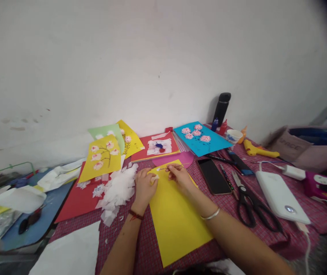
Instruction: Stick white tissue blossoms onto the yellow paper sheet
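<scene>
A sheet of yellow paper (177,221) lies at a slant in front of me. Near its far edge my right hand (177,175) pinches a thin paintbrush (184,165), its tip pointing left and close to the paper. On the sheet's upper left edge rests my left hand (145,185), fingers bent loosely over the paper and apart. A small white scrap (155,177) shows by its fingertips. To the left of that hand is a heap of white tissue pieces (120,187).
Flower pictures on yellow paper (100,158) and blue paper (200,139) lie farther back. A paint-smeared tissue (159,147) sits on red card. Rightward are a phone (214,176), scissors (253,210), a power bank (282,196) and a yellow glue gun (259,149).
</scene>
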Demonstrator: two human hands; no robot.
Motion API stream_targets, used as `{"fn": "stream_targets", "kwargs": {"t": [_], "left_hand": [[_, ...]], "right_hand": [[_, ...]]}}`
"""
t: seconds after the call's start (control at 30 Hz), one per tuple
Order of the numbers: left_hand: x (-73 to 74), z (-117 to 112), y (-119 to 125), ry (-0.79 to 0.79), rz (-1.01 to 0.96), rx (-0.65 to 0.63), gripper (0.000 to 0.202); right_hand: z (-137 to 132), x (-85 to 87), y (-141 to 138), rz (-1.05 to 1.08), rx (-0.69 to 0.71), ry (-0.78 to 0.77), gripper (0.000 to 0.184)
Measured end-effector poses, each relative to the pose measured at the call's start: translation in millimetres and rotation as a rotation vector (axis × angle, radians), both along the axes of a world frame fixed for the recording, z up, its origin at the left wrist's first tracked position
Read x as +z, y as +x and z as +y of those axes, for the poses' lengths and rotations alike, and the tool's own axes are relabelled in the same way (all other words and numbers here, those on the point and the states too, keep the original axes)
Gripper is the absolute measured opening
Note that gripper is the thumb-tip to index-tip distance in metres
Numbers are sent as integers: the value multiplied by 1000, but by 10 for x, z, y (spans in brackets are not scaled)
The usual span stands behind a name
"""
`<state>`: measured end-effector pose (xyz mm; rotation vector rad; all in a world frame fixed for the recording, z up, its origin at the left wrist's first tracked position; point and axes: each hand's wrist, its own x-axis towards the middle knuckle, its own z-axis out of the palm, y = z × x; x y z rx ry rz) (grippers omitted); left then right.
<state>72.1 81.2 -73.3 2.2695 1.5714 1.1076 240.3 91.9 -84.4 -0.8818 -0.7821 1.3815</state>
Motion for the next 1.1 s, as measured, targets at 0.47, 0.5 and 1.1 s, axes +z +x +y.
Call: {"fn": "stream_targets", "kwargs": {"t": [0.47,0.5,1.1], "left_hand": [[-177,234,71,17,120,175,8],[-198,253,54,6,99,189,8],[-196,179,158,47,240,135,8]], "right_hand": [[116,-156,30,-257,-55,48,18],[113,-150,21,-270,-51,53,17],[109,-116,33,-333,-82,23,13]]}}
